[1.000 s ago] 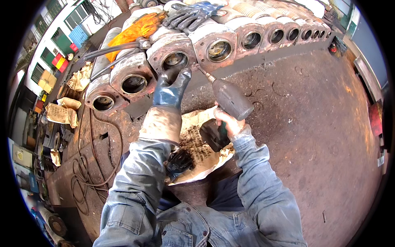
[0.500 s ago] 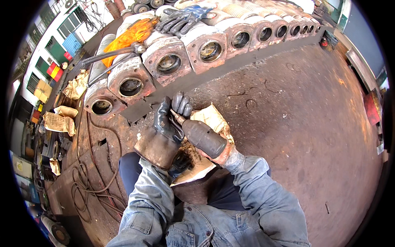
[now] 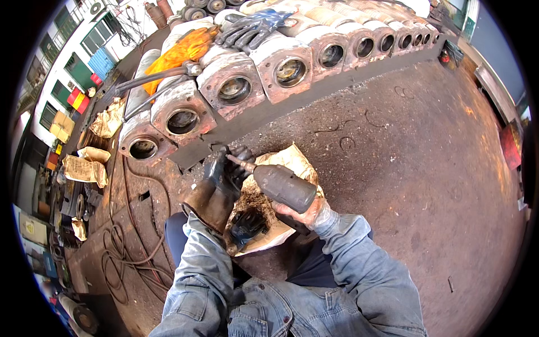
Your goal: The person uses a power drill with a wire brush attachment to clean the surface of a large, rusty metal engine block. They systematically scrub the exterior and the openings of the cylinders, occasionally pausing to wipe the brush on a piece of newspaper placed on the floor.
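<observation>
My right hand (image 3: 311,213), bare, is wrapped round the rear end of a dark grey cylindrical tool (image 3: 284,188) with a narrow metal shaft. That shaft points left, its tip at my left hand (image 3: 220,173). A dark rubber glove with a brown cuff covers the left hand; its fingers curl near the tip, and whatever lies between them is too dark to make out. Below the tool, between my knees, rests a tan paper sack (image 3: 270,237) with brown crumbly matter (image 3: 251,201) on it. Another dark glove (image 3: 247,226) lies on the sack.
A row of flanged metal cylinders (image 3: 231,90) stands ahead on a dark beam (image 3: 252,119). Orange gloves (image 3: 182,51), dark blue gloves (image 3: 252,31) and a long-handled tool (image 3: 151,76) lie on top. Hoses (image 3: 120,258) coil at left. Thin rings (image 3: 347,144) are on the floor.
The tool has shifted slightly right and its shaft is more level. My left hand has lowered and its fingers have curled down, showing more of the brown matter and the loose glove on the sack.
</observation>
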A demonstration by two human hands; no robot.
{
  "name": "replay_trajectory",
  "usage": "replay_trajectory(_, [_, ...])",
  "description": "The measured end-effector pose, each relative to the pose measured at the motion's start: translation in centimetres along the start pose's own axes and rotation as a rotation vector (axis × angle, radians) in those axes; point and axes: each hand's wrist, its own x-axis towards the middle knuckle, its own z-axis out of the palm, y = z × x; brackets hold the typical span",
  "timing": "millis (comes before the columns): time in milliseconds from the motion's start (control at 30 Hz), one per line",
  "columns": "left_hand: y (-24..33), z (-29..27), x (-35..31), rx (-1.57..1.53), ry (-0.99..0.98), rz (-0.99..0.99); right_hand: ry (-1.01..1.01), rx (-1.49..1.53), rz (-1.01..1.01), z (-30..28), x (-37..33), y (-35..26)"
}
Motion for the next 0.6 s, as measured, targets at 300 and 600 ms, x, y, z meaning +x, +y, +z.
replay_trajectory(300, [-1.3, -5.7, 7.5, 1.372, 0.42, 0.141, 0.322, -0.114, 0.042, -2.6, 2.1, 4.0])
replay_trajectory(600, [10.8, 9.9, 11.3, 1.449, -0.013, 1.067, 0.749, 0.085, 0.202, -5.3, 7.1, 8.6])
